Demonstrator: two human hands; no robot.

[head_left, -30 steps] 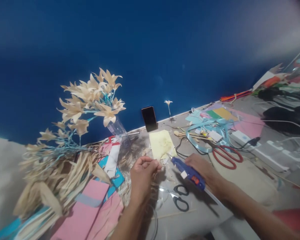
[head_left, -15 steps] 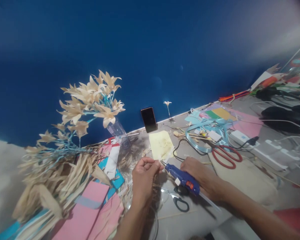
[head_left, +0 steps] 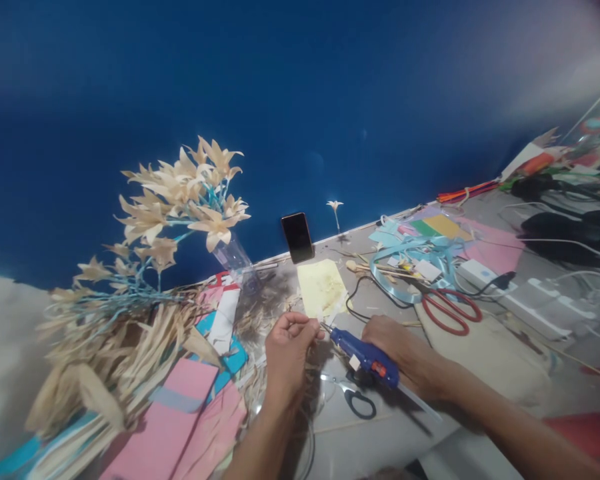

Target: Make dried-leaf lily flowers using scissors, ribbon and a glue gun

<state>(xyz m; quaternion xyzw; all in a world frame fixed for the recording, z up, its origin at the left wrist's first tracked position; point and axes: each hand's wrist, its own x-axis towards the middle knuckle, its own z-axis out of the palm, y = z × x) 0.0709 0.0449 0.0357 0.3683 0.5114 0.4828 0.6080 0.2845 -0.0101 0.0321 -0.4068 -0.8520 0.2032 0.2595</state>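
My right hand (head_left: pixel 393 347) is wrapped round a blue glue gun (head_left: pixel 363 353), with a pale glue stick (head_left: pixel 420 403) jutting from its rear. The metal nozzle points left, right at the fingertips of my left hand (head_left: pixel 291 347). Those fingers are pinched together; whatever lies between them is too small or hidden to name. Below the glue gun, a pair of black-handled scissors (head_left: pixel 357 402) lies on the table. Just beyond my hands is a stained yellow paper (head_left: pixel 323 287).
Cream handmade flowers (head_left: pixel 180 200) on blue stems fill the left, above dried husk strips (head_left: pixel 145 353) and pink paper (head_left: pixel 180 407). A phone (head_left: pixel 297 238) leans on the blue wall. To the right are blue ribbon (head_left: pixel 387 283), red-handled scissors (head_left: pixel 450 312) and a white power strip (head_left: pixel 520 303).
Almost nothing differs. Both hands and the glue gun hold nearly the same pose, and the view has shifted very slightly.
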